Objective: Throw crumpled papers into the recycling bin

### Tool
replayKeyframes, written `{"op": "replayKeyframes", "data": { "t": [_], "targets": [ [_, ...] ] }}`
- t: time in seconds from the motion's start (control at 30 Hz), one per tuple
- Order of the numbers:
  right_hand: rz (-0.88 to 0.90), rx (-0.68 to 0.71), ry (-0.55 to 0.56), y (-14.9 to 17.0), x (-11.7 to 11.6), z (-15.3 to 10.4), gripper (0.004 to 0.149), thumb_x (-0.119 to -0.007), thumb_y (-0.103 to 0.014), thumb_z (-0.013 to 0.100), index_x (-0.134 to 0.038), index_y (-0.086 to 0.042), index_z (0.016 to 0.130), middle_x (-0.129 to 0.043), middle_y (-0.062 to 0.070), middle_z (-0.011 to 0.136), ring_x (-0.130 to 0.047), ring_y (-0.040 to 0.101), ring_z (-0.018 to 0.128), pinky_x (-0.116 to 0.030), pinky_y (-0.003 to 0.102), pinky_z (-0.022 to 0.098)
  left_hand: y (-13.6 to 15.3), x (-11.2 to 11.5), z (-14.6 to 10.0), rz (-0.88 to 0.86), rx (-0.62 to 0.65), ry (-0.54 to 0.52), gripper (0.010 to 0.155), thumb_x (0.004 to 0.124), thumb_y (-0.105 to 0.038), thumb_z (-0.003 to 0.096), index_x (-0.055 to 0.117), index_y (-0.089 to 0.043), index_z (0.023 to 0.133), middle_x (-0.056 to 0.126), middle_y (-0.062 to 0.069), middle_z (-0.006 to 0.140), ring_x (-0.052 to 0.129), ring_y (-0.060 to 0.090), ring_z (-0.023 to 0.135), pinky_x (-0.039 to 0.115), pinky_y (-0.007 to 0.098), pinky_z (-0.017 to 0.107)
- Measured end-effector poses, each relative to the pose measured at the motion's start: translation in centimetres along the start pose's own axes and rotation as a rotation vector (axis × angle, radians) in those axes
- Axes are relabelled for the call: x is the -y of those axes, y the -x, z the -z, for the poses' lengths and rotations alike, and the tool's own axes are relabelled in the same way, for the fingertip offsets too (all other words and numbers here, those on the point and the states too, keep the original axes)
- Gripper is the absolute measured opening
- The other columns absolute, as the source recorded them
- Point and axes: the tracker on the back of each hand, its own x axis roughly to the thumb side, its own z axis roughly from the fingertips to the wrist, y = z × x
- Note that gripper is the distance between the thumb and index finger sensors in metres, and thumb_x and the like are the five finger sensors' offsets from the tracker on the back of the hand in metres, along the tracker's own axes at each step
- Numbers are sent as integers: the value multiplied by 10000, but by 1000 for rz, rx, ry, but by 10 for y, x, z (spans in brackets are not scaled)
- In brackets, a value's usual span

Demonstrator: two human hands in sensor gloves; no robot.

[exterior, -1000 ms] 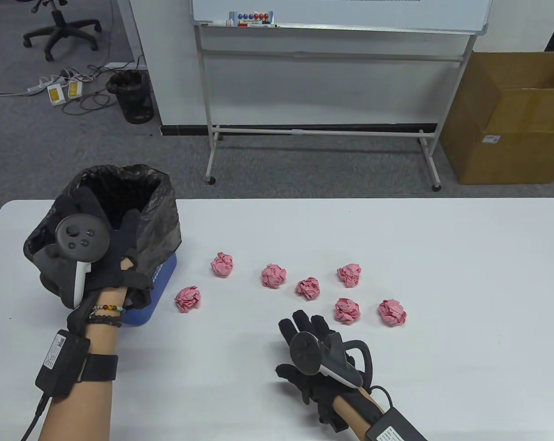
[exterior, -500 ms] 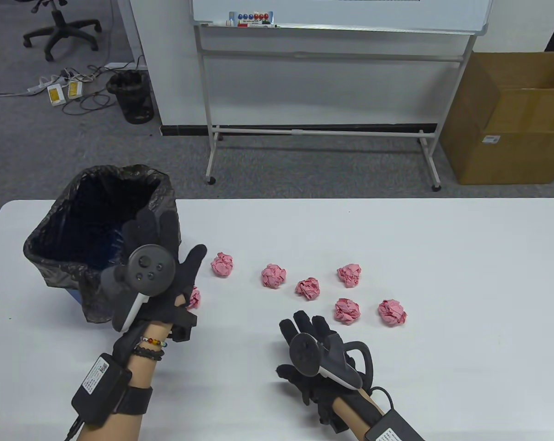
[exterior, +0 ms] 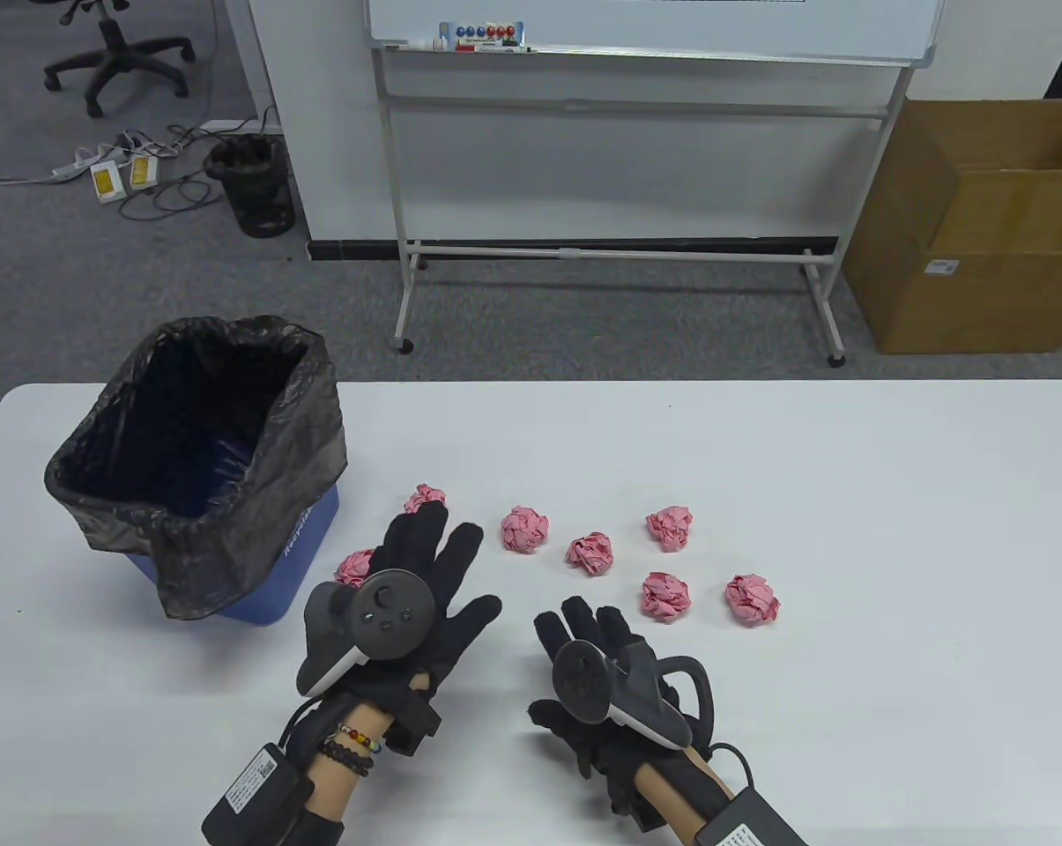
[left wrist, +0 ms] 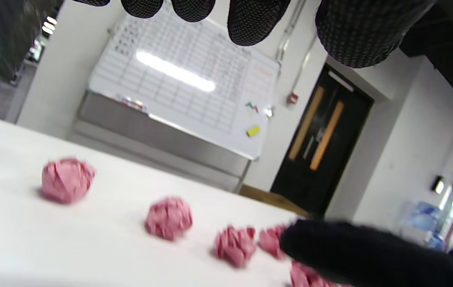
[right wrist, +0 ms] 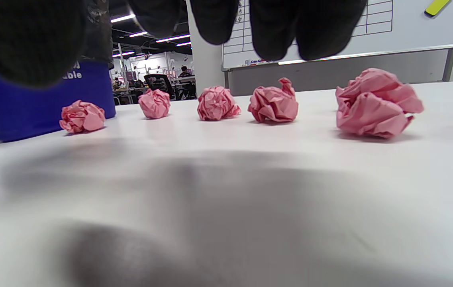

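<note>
Seven pink papers lie on the white desk [exterior: 760, 458], all outside the bin [exterior: 196, 458], which stands at the left of the frame lined with a black bag. Its inside looks dark and no paper shows in it (the bottom is partly shadowed, so I cannot be sure). By that count the task seems barely begun.

The left hand [exterior: 416, 599] hovers with fingers spread wide, holding nothing, above the two leftmost papers: one paper [exterior: 352, 567] peeks out at its left edge, another [exterior: 425, 496] just past its fingertips. The right hand [exterior: 601, 670] rests low at the bottom centre, fingers loosely extended and empty, near a paper [exterior: 666, 596]. Four more lie in the middle: [exterior: 525, 529], [exterior: 590, 552], [exterior: 670, 526], [exterior: 753, 599].
</note>
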Motion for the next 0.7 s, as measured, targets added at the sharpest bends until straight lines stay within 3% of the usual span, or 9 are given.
{"op": "replayKeyframes", "data": {
  "t": [0.43, 0.7],
  "targets": [
    [-2, -10, 5, 2, 1, -1, 904, -786, -640, 310, -390, -370, 1077, -415, 8, 1192, -546, 392, 1106, -589, 549, 747, 19, 50, -15, -2, 29, 131, 769, 696, -584, 474, 482, -237, 1126, 289, 158, 1233, 351, 489, 1106, 414, 678, 741],
    [4, -29, 26, 8, 6, -1, 901, -793, -631, 310, -401, -365, 1076, -426, 9, 1190, -548, 391, 1105, -587, 550, 747, 22, 66, -14, 28, 49, 186, 770, 699, -581, 471, 482, -236, 1124, 296, 161, 1229, 360, 486, 1104, 420, 679, 738]
  ]
}}
